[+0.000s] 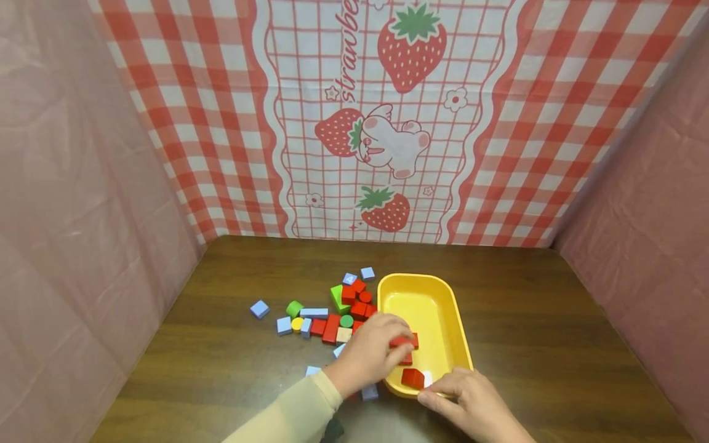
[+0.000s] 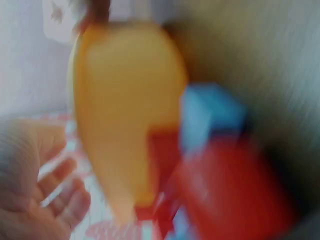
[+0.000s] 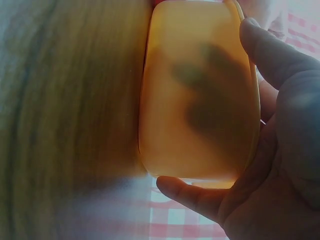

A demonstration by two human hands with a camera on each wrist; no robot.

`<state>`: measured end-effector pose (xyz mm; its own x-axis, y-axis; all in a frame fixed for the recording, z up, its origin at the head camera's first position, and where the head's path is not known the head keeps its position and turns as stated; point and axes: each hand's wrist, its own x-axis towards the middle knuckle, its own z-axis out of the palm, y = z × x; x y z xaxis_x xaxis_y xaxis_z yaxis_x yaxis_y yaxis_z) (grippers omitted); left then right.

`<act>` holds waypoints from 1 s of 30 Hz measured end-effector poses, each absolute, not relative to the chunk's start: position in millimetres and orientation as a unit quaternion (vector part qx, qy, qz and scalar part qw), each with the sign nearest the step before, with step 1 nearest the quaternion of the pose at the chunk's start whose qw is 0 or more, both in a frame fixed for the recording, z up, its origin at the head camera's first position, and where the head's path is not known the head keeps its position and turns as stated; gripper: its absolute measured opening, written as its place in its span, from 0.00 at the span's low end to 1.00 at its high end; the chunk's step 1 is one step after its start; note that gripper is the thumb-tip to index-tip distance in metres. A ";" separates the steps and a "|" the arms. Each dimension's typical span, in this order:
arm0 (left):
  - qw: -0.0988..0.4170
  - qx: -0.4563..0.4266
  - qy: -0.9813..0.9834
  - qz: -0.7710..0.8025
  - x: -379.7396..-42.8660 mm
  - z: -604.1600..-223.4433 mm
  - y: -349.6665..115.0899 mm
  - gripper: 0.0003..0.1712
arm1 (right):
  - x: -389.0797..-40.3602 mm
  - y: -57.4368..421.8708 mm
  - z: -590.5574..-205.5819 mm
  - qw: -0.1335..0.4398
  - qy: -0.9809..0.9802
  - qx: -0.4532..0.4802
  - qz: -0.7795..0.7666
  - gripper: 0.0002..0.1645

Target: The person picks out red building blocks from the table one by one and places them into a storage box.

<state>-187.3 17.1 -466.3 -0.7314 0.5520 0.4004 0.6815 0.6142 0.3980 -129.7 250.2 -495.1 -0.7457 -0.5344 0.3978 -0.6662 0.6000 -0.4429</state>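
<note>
A yellow plastic tray (image 1: 434, 320) stands on the table with several red blocks (image 1: 412, 378) in its near left part. My left hand (image 1: 372, 347) is over the tray's left rim, fingers loosely bent above the red blocks. In the blurred left wrist view, nothing shows between the thumb and fingers of the left hand (image 2: 45, 185). My right hand (image 1: 471, 400) grips the tray's near right corner. The right wrist view has the thumb of the right hand (image 3: 285, 130) along the rim and a finger at the end wall; the hand's shadow shows through the tray (image 3: 200, 150).
Left of the tray lies a loose pile of blocks: red blocks (image 1: 331, 329), light blue blocks (image 1: 314, 312), a green block (image 1: 339, 299), a yellow cylinder (image 1: 297, 324) and a plain wood block (image 1: 343, 335). A strawberry-print cloth (image 1: 365, 123) hangs behind the brown table (image 1: 554, 344).
</note>
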 end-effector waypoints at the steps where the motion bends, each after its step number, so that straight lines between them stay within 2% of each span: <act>1: 0.139 -0.325 -0.897 -0.265 -193.4 -462.6 11.2 0.11 | -130.0 250.0 -494.4 0.108 -0.891 0.332 0.291 0.03; 3: 0.155 -0.273 -0.917 -0.247 -207.7 -457.1 -1.2 0.16 | -130.5 249.9 -493.8 0.099 -0.897 0.321 0.286 0.02; 5: 0.148 -0.223 -0.938 -0.219 -222.4 -455.0 -14.3 0.21 | -130.0 249.5 -493.2 0.093 -0.904 0.311 0.279 0.04; 10: 0.071 -0.154 -0.969 -0.180 -245.9 -460.0 -39.2 0.26 | -127.2 249.0 -492.5 0.068 -0.916 0.291 0.269 0.05; 14: 0.041 -0.142 -0.972 -0.184 -251.5 -464.6 -46.1 0.25 | -126.4 248.8 -491.8 0.065 -0.917 0.286 0.269 0.06; 22: 0.052 -0.128 -0.971 -0.196 -250.4 -468.5 -44.4 0.21 | -126.0 249.8 -492.7 0.084 -0.915 0.290 0.268 0.04; 30: 0.056 -0.127 -0.973 -0.184 -248.8 -468.5 -43.6 0.22 | -126.6 249.0 -493.5 0.101 -0.906 0.304 0.277 0.04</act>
<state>-248.8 -43.6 -468.5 -0.9616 0.2258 0.1559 0.2671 0.9003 0.3435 -126.6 249.0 -493.5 -0.7947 -0.4947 0.3518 -0.6069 0.6614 -0.4408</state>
